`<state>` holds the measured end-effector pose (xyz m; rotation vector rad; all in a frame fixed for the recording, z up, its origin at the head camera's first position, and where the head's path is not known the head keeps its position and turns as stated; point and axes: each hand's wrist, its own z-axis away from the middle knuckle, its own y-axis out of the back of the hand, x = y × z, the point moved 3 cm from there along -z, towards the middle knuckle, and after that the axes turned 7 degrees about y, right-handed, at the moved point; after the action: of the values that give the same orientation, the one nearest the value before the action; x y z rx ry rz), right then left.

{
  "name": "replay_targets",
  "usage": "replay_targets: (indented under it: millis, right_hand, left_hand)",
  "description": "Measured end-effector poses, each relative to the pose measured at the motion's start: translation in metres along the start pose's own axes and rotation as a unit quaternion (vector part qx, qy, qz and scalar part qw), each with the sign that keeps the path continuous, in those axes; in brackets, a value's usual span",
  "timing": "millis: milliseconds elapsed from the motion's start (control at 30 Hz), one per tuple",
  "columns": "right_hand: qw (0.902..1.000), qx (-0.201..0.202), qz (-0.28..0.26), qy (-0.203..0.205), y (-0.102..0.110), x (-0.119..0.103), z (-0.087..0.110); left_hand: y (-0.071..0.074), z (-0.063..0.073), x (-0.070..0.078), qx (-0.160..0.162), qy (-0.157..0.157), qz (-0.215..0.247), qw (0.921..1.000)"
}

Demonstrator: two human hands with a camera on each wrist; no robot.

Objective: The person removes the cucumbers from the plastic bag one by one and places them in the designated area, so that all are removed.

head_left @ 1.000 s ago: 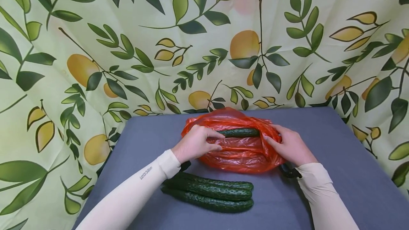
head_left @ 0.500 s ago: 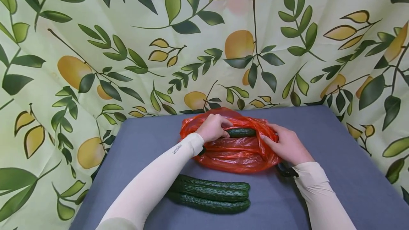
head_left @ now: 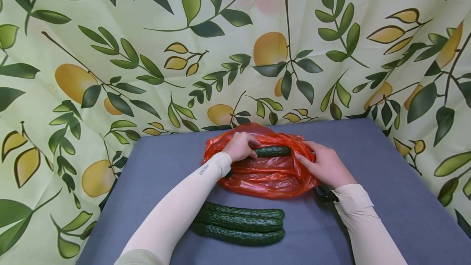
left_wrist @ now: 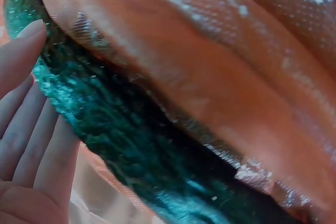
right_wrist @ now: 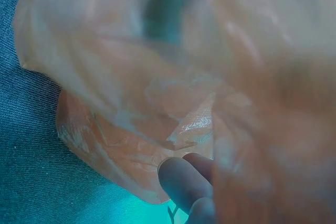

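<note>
A red plastic bag lies crumpled towards the back of the table, its mouth spread. Inside the opening is a dark green cucumber, bumpy and glossy in the left wrist view. My left hand grips its left part, with the thumb on one side and the fingers behind. At the bag's right side, my right hand pinches the edge of the plastic. In the right wrist view, fingertips show against the film, which hides part of that hand.
Three cucumbers lie side by side in front of the bag, their left ends hidden by my left forearm. A grey cloth covers the table. Behind stands a leaf-and-fruit patterned curtain.
My left hand has reached further into the bag's mouth and taken hold of the cucumber there. The right hand keeps its hold on the bag. The whole view has shifted slightly.
</note>
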<state>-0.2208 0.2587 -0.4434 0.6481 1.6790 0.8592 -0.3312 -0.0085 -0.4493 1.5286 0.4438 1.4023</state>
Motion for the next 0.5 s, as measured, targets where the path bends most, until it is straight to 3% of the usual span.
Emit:
replay_targets:
  millis: [200, 500]
  right_hand:
    - [1.0, -0.002, -0.001, -0.004, -0.0003, -0.0017, -0.0001]
    - [1.0, -0.003, -0.001, -0.003, -0.0007, -0.0013, -0.0002]
  left_hand:
    - [-0.0008, 0.0001, -0.0019, -0.008, 0.017, -0.002, 0.9998]
    - [-0.0031, 0.0018, 0.0005, -0.012, 0.011, -0.014, 0.9998]
